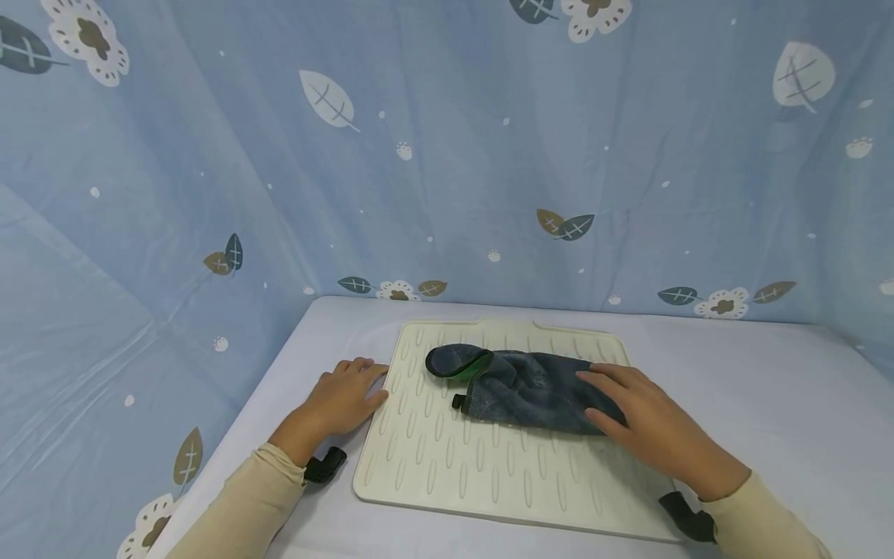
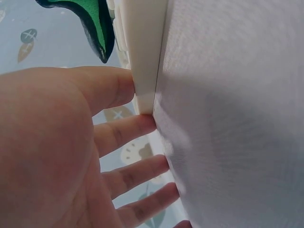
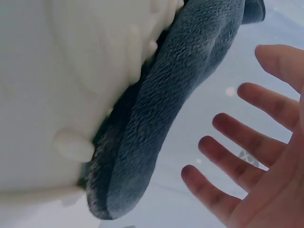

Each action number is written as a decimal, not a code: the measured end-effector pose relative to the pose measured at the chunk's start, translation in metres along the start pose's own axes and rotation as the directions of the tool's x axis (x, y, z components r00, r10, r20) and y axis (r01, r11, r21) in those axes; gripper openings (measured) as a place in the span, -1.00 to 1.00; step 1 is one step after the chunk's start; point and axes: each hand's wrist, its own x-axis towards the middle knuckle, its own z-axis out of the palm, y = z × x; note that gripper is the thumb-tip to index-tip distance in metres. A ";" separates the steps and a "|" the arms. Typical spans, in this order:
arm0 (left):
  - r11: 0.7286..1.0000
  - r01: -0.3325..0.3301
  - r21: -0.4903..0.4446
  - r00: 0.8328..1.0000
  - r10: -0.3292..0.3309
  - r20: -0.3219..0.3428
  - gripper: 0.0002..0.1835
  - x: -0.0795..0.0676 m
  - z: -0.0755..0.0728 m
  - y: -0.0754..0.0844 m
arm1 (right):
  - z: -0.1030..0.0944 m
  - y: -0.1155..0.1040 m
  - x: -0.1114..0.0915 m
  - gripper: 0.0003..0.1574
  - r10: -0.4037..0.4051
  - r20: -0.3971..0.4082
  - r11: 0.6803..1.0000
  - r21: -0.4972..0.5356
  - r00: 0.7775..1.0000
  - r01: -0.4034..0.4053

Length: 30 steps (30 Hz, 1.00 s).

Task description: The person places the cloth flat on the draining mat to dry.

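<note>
The dark blue-grey plush piece [image 1: 538,392] lies on the cream mat [image 1: 475,473], in its upper middle part, stretched sideways between your hands. Its end toward your left is curled up and back, showing a green underside [image 1: 469,368] framed by a black edge. Just below that curl, a small black tab [image 1: 458,401] sticks out from the left end of the piece.

Your right hand [image 1: 646,423] is over the right end of the piece, thumb nearer to you, fingers spread wide. From the head view it overlaps that end, but the right wrist view shows a gap between your fingertips and the plush, so it grips nothing.

Your left hand [image 1: 342,400] is at the left border of the mat, its fingers also spread and fairly straight. In the left wrist view your thumb meets the mat's side edge; the plush is well apart from this hand.

The mat has rows of raised oblong ribs and rests on a white-covered table [image 1: 754,404]. You wear beige sleeves [image 1: 240,505], and a black device [image 1: 325,466] shows beneath each wrist. Behind and to the left of the table hangs a blue curtain [image 1: 447,155] printed with leaves, flowers and small paw marks.
</note>
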 end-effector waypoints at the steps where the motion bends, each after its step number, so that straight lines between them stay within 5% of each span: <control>1: 1.000 0.002 0.001 1.000 -0.002 0.001 -0.46 0.000 0.000 0.000 | 0.000 0.002 -0.001 -0.31 0.000 0.000 1.000 -0.007 1.000 0.000; 25: 1.000 0.023 0.007 0.999 -0.024 0.049 -0.43 0.001 -0.006 0.005 | 0.000 0.040 -0.012 -0.46 0.105 0.100 0.994 -0.003 0.989 -0.105; 30: 1.000 -0.002 0.003 1.000 0.002 -0.006 -0.46 -0.001 -0.014 0.015 | -0.003 0.043 -0.013 -0.45 0.111 0.103 0.994 -0.002 0.988 -0.112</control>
